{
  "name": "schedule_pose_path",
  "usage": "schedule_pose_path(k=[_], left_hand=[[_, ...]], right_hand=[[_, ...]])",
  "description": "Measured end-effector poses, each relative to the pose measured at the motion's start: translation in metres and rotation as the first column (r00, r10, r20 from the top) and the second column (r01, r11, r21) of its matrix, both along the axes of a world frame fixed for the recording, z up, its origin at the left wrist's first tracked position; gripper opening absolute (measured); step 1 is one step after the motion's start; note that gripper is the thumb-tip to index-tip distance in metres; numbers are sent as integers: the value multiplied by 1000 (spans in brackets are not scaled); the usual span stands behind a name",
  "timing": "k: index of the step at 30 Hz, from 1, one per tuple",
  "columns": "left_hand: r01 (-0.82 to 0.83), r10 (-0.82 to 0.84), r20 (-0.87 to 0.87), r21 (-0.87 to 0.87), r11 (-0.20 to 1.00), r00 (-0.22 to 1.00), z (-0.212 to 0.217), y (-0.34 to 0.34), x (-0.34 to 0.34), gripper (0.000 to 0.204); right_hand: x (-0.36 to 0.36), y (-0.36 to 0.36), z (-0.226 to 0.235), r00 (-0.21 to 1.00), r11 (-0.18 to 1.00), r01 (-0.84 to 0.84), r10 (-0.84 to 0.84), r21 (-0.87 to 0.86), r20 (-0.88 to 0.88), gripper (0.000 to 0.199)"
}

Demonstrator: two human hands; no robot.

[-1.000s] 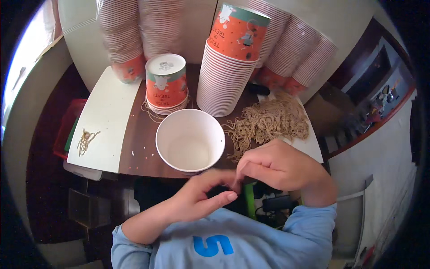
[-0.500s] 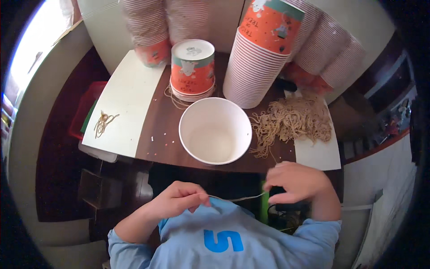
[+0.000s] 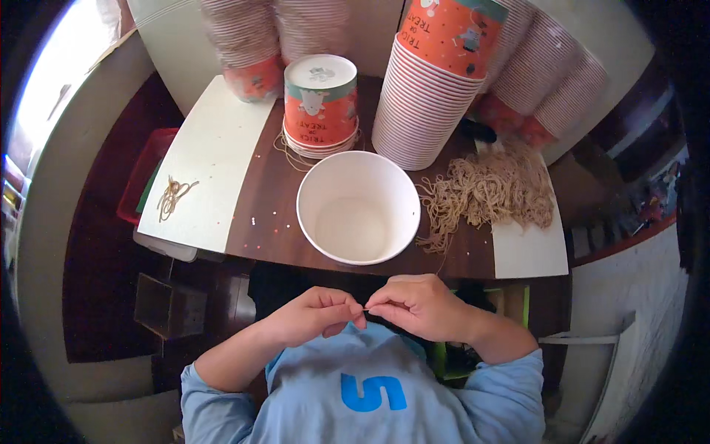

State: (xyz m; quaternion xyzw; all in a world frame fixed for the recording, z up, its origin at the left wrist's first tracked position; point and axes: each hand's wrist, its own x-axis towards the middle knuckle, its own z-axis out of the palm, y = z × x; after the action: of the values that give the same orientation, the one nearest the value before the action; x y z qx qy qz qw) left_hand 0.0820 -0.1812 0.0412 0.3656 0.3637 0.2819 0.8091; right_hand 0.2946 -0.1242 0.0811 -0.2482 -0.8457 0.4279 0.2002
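In front of my chest, my left hand [image 3: 319, 314] and my right hand [image 3: 416, 305] meet, each pinching a thin beige cord [image 3: 365, 308]. Only a short bit of the cord shows between the fingertips; the rest is hidden in the hands. Just beyond them a white paper bucket [image 3: 356, 214] stands on the table, its mouth tilted toward me and its inside bare. To its right lies a tangled heap of beige cords [image 3: 492, 189]. One thin strand trails from the heap over the table's front edge.
Behind the white bucket sits an upside-down orange bucket [image 3: 319, 111] with cord around its base. A tall stack of nested buckets [image 3: 425, 103] rises at its right. More wrapped stacks [image 3: 240, 37] line the back. A small cord bundle [image 3: 174, 198] lies on the table's left white panel [image 3: 211, 170].
My right hand has come left to meet my left hand, and the cord span between them has shortened. Both hands are now pinched together at the cord.
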Motion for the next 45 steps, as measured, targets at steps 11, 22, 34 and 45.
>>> schedule_pose_path(k=[11, 22, 34, 45], left_hand=[[-87, 82, 81, 64, 994, 993, -8, -8, 3, 19], [-71, 70, 52, 20, 997, 996, -9, -9, 8, 40], [-185, 217, -110, 243, 952, 970, -12, -13, 13, 19], [-256, 350, -184, 400, 880, 919, -8, -21, 11, 12]], right_hand=[[0, 0, -1, 1000, 991, 25, -23, -129, 19, 8], [3, -2, 1, 999, 992, 36, -35, -117, 6, 5], [-4, -5, 0, 993, 951, 106, -88, -289, 76, 11], [-6, -11, -20, 996, 964, 32, -8, 262, -90, 13]])
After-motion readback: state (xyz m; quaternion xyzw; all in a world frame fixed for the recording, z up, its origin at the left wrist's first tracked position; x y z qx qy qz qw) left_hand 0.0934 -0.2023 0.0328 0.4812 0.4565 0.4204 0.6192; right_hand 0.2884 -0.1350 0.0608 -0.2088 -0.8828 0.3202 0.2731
